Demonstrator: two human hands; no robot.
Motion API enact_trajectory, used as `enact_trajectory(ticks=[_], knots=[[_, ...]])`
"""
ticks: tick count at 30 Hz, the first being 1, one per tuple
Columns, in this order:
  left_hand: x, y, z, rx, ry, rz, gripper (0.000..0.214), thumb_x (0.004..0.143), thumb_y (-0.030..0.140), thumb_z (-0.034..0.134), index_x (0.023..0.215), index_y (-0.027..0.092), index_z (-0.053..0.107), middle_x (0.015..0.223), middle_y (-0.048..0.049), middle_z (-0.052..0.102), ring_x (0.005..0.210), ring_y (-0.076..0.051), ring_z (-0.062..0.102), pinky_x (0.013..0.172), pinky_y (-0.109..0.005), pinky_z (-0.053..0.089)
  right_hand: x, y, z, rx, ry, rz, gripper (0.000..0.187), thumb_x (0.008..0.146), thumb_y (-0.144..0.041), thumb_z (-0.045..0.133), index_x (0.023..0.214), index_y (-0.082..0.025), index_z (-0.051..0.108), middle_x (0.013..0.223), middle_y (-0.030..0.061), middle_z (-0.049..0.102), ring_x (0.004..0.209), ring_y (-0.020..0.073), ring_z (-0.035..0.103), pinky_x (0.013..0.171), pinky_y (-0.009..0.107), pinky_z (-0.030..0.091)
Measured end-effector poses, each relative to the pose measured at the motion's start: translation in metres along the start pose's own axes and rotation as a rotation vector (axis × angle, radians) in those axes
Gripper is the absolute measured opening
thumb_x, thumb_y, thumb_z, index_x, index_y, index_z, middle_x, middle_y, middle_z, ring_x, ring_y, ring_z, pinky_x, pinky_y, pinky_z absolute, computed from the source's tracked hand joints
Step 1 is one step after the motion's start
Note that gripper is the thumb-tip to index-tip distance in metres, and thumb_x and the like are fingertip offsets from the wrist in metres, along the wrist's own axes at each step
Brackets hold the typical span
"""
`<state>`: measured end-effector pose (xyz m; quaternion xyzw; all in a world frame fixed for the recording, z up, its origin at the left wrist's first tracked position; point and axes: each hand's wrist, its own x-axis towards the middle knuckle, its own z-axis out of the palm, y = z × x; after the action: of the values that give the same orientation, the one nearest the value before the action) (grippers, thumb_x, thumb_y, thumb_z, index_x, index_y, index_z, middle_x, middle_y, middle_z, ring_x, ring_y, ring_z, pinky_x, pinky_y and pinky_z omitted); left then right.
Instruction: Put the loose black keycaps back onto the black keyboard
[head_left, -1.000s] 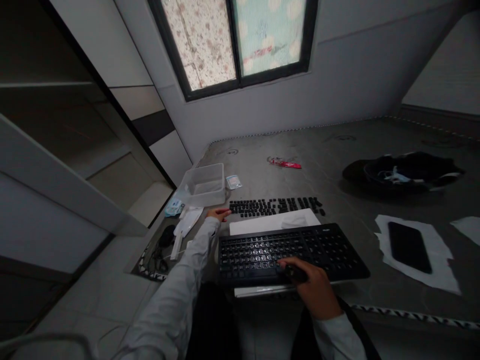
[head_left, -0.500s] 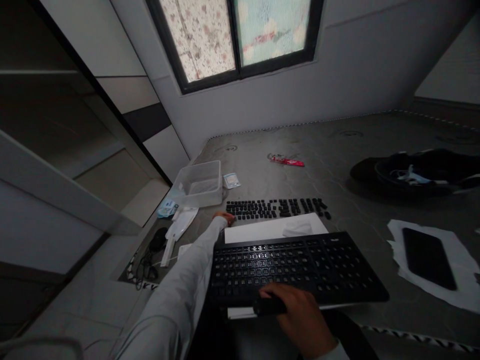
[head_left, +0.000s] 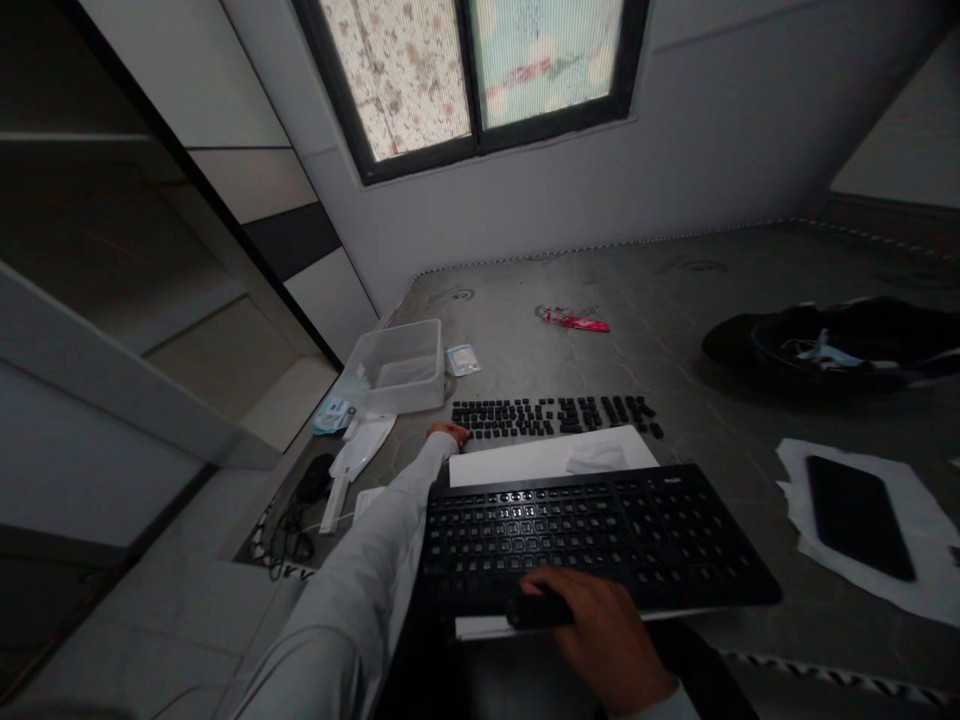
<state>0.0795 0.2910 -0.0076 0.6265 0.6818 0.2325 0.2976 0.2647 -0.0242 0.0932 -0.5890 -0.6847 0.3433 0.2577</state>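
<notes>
A black keyboard (head_left: 525,530) with its keycaps off, bare sockets showing, lies tilted across a white board (head_left: 510,468). Beyond it, loose black keycaps (head_left: 502,418) are laid out in keyboard order on the grey cloth. My left hand (head_left: 448,432) reaches to the near left corner of that layout. Its fingertips are drawn together against the end keycaps; whatever they pinch is too small to make out. My right hand (head_left: 600,630) is closed around a thick black handle (head_left: 536,610) at the keyboard's near edge. The handle's working end is hidden.
A clear plastic bin (head_left: 397,370) stands at the back left, beside a small white packet (head_left: 463,360). Farther back lies a red item (head_left: 577,321). On the right are a black phone-like slab (head_left: 859,515) on white paper and a dark cap-like object (head_left: 832,345). Cables (head_left: 289,530) lie left.
Almost nothing differs. Both hands stay in the same places, and the camera view has shifted only very slightly.
</notes>
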Motion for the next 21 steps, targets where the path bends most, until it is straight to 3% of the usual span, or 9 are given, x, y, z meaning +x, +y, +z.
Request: enact_trajectory(ticks=[4, 9, 14, 16, 19, 21], knots=[[-0.005, 0.007, -0.006, -0.028, -0.158, -0.22, 0.034, 0.089, 0.036, 0.056, 0.114, 0.013, 0.057, 0.113, -0.0061, 0.059, 0.098, -0.022, 0.06, 0.082, -0.04, 0.052, -0.001, 0.0, 0.0, -0.011, -0.003, 0.002, 0.047, 0.067, -0.008, 0.041, 0.1, -0.028, 0.067, 0.103, -0.0012, 0.071, 0.096, 0.0158, 0.064, 0.085, 0.026, 0.043], [-0.009, 0.009, -0.014, -0.103, -0.159, -0.279, 0.035, 0.089, 0.035, 0.056, 0.116, 0.013, 0.056, 0.116, -0.0068, 0.058, 0.1, -0.022, 0.059, 0.084, -0.041, 0.052, -0.001, 0.004, 0.002, -0.011, 0.002, 0.009, 0.045, 0.067, -0.009, 0.041, 0.099, -0.028, 0.067, 0.103, -0.0006, 0.071, 0.096, 0.0169, 0.065, 0.085, 0.027, 0.043], [-0.012, 0.008, -0.028, -0.219, -0.069, -0.228, 0.032, 0.09, 0.035, 0.055, 0.113, 0.013, 0.056, 0.113, -0.0063, 0.059, 0.098, -0.02, 0.059, 0.083, -0.04, 0.052, 0.0, 0.0, 0.001, -0.008, 0.038, 0.034, 0.045, 0.068, -0.008, 0.041, 0.098, -0.03, 0.067, 0.099, -0.0023, 0.072, 0.093, 0.0169, 0.066, 0.082, 0.027, 0.044], [-0.018, 0.011, -0.038, -0.272, -0.019, -0.176, 0.03, 0.089, 0.034, 0.057, 0.107, 0.011, 0.059, 0.102, -0.0057, 0.063, 0.087, -0.017, 0.062, 0.076, -0.035, 0.053, -0.001, -0.002, -0.001, 0.001, 0.055, 0.049, 0.048, 0.065, -0.006, 0.041, 0.097, -0.03, 0.067, 0.1, -0.0024, 0.072, 0.094, 0.0168, 0.065, 0.082, 0.027, 0.044], [-0.044, 0.018, -0.06, -0.356, 0.073, -0.081, 0.034, 0.078, 0.037, 0.068, 0.092, 0.007, 0.067, 0.073, -0.0033, 0.066, 0.058, -0.011, 0.059, 0.056, -0.025, 0.049, -0.003, -0.002, -0.003, -0.013, 0.107, 0.081, 0.049, 0.064, -0.005, 0.042, 0.098, -0.028, 0.068, 0.101, -0.0004, 0.071, 0.097, 0.0188, 0.064, 0.085, 0.028, 0.044], [-0.075, 0.019, -0.075, -0.411, 0.145, -0.023, 0.039, 0.066, 0.042, 0.075, 0.086, 0.009, 0.07, 0.063, -0.0026, 0.066, 0.048, -0.01, 0.055, 0.047, -0.023, 0.044, -0.005, 0.001, -0.001, -0.038, 0.157, 0.125, 0.044, 0.07, -0.008, 0.044, 0.101, -0.027, 0.068, 0.099, 0.002, 0.072, 0.097, 0.0213, 0.065, 0.083, 0.029, 0.045]])
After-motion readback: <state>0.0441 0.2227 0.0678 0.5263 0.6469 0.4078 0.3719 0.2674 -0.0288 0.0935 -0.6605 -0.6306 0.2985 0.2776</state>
